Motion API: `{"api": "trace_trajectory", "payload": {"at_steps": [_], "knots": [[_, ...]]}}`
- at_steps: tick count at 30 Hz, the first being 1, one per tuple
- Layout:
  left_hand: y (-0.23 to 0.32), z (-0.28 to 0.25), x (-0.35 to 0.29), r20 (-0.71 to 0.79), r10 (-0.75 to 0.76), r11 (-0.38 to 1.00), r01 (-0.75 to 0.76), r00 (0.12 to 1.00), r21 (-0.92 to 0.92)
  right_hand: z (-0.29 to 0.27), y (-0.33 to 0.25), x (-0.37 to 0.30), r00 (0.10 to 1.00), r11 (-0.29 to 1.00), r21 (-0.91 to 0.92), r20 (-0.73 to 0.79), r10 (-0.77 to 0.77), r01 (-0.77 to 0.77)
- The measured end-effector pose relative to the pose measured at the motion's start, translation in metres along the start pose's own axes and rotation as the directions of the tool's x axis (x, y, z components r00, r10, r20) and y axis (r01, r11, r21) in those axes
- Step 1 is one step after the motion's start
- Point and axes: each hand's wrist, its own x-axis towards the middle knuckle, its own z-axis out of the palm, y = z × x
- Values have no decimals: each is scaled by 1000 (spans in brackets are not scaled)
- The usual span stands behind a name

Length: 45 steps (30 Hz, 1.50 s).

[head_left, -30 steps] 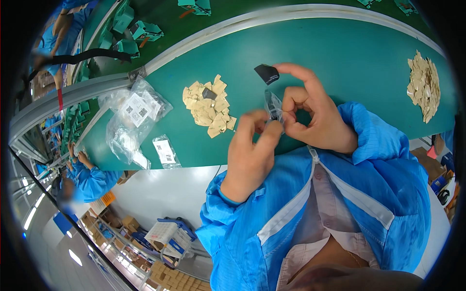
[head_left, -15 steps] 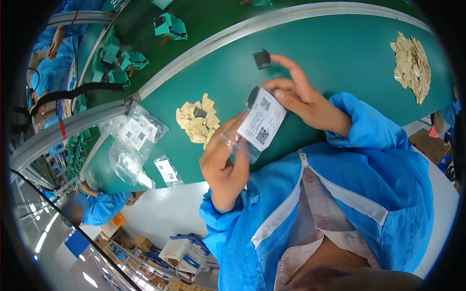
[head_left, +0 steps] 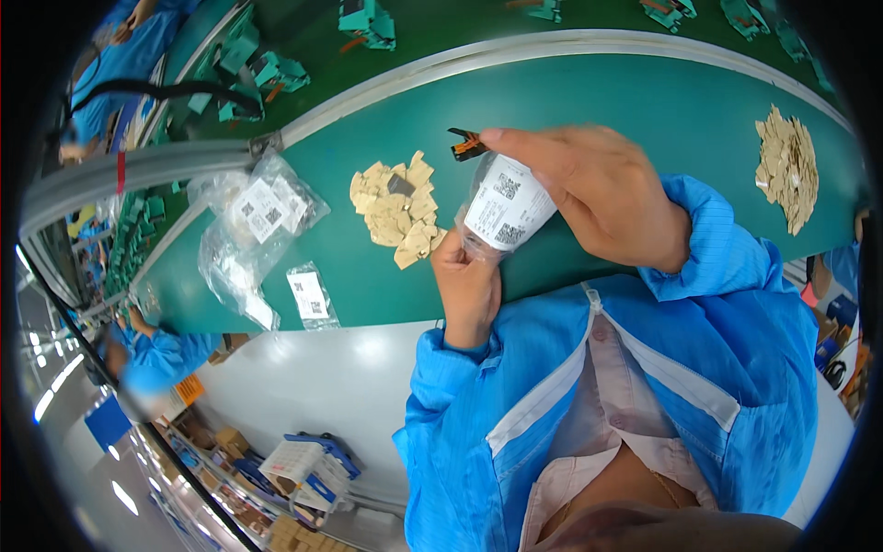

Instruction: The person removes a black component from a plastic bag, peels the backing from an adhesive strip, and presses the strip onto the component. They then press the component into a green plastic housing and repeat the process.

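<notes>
My left hand (head_left: 469, 285) is closed on the lower end of a clear plastic bag with a white label (head_left: 510, 207), printed with square codes. Above the bag, my right hand (head_left: 607, 189) reaches across with fingers bent, its edges slightly blurred. At its fingertip is a small black part with orange strips (head_left: 466, 144), just beyond the bag's upper end. Part of the label lies behind the right hand. To the left of the bag is a pile of tan flat pieces (head_left: 395, 207), with a dark square piece (head_left: 400, 186) on top.
Large clear bags with labels (head_left: 262, 212) and a small labelled bag (head_left: 311, 296) lie on the green bench (head_left: 644, 101) at left. Another tan pile (head_left: 786, 170) sits far right. Beyond a metal rail (head_left: 441, 69) stand several teal fixtures (head_left: 366, 23). A co-worker's blue sleeve (head_left: 175, 354) shows lower left.
My right hand has turned over, and the black part at its fingertips has moved down and left, now showing orange. The view has shifted; teal fixtures beyond the rail have moved.
</notes>
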Motion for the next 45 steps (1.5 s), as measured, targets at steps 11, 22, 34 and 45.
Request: {"api": "trace_trajectory", "payload": {"at_steps": [11,22,34,45], "knots": [[11,-20,8,130,-100,896,146,986,-419,23,-15,40,997,937,349,-50,53,-32],[27,-8,30,292,-57,403,290,955,-868,37,-17,40,891,884,121,3,-455,451],[78,-21,47,175,-405,823,441,898,-359,52,-14,25,792,799,72,108,-601,597],[114,-45,69,152,33,351,-154,988,924,64,-28,43,995,948,308,19,-93,83]]}}
